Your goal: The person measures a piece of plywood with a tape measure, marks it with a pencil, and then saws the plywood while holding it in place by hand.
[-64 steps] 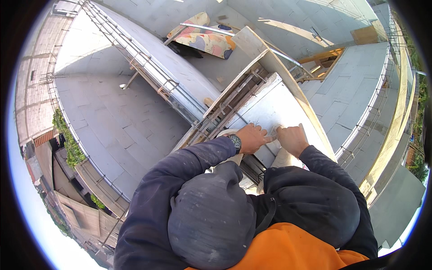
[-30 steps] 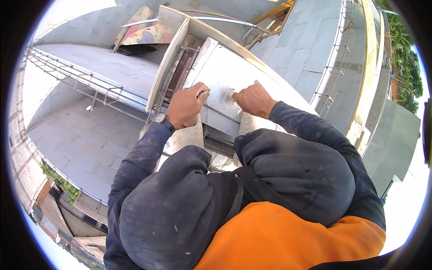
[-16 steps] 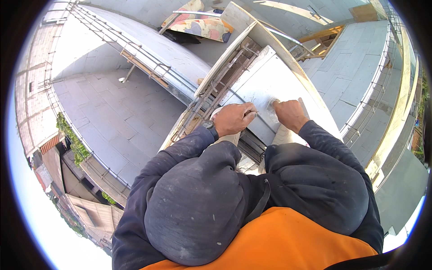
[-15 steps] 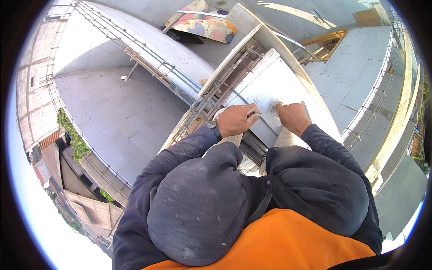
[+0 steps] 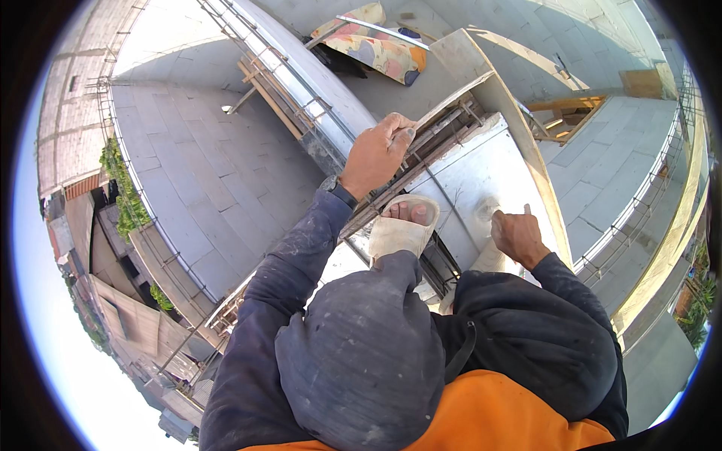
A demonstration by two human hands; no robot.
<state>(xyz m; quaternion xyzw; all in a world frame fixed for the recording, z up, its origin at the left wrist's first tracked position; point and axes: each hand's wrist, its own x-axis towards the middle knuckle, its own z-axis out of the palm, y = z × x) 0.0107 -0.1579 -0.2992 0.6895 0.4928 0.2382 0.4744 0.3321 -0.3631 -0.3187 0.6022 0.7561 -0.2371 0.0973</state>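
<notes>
My left hand (image 5: 378, 154) is closed, fingers pinched together, over the steel bars (image 5: 421, 154) beside the near end of a formwork board (image 5: 455, 96). Whatever its fingertips hold is too small to make out. Lower and to the right, my right hand (image 5: 519, 234) is curled into a fist above a pale, smooth block surface (image 5: 470, 180). Its fingers hide anything inside. Between my hands, my left foot in a whitish sandal (image 5: 402, 239) rests beside the bars.
A taller board (image 5: 519, 128) borders the block surface on the right. Long rebar cages (image 5: 263, 45) run along the wall tops. Block-paved areas lie lower on the left (image 5: 180, 173) and right (image 5: 617, 150). Patterned cloth (image 5: 376, 52) lies at the back.
My left hand has moved up and left, away from my right hand, to the bars by the board. My right hand has shifted slightly down and right. The view has tilted a little.
</notes>
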